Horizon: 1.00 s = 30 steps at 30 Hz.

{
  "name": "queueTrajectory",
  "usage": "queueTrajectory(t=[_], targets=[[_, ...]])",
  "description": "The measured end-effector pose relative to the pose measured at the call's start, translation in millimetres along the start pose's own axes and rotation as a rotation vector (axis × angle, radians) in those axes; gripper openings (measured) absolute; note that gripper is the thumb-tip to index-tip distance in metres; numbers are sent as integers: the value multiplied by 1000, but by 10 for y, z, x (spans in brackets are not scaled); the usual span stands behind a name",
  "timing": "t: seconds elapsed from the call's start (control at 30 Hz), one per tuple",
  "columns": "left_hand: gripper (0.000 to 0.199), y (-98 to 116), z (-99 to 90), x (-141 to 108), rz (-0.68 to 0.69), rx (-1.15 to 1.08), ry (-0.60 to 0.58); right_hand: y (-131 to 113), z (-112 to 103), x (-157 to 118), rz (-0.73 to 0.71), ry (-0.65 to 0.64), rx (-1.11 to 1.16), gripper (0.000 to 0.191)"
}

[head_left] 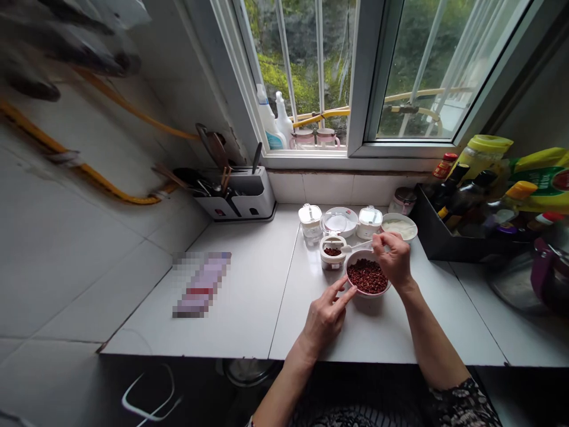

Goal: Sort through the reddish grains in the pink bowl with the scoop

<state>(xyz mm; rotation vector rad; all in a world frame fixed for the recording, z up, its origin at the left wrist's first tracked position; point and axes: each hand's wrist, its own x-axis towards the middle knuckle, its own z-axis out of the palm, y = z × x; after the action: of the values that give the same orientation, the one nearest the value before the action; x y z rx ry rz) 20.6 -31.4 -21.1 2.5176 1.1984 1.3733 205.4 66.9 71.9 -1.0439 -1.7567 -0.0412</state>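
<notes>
My right hand (393,260) pinches a white spoon (358,246) above a pink-rimmed bowl, and the spoon's far end reaches toward a small white lidded container (332,261). That container holds a few red beans (332,252). The bowl (368,294) is filled with many small dark red beans (368,276). My left hand (324,320) rests at the bowl's near left side, its fingers spread and their tips at or very near the rim. Neither hand hides the bowl's contents much.
Several white lidded jars, a glass dish and a white bowl of pale food stand behind on the white tiled counter. A black tray of bottles sits to the right. A utensil holder, a blurred packet, window sill bottles and yellow wall hoses lie left and beyond.
</notes>
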Motion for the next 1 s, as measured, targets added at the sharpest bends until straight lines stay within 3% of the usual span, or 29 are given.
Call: queueTrajectory(t=[0.17,0.37,0.8,1.0], targets=[[60,-10,2,-17,-20,-11,-17,226,-220,-64,211,-180,101,37],[60,-11,-9,-14,-5,-20,5,248,-203,-77,134,-335,-18,42],[58,-20,-17,-27,1,-23,3,206,-57,-156,98,-457,-79,41],[57,-20,-18,-30,-3,-22,-5,222,-120,-115,154,-395,-35,42]])
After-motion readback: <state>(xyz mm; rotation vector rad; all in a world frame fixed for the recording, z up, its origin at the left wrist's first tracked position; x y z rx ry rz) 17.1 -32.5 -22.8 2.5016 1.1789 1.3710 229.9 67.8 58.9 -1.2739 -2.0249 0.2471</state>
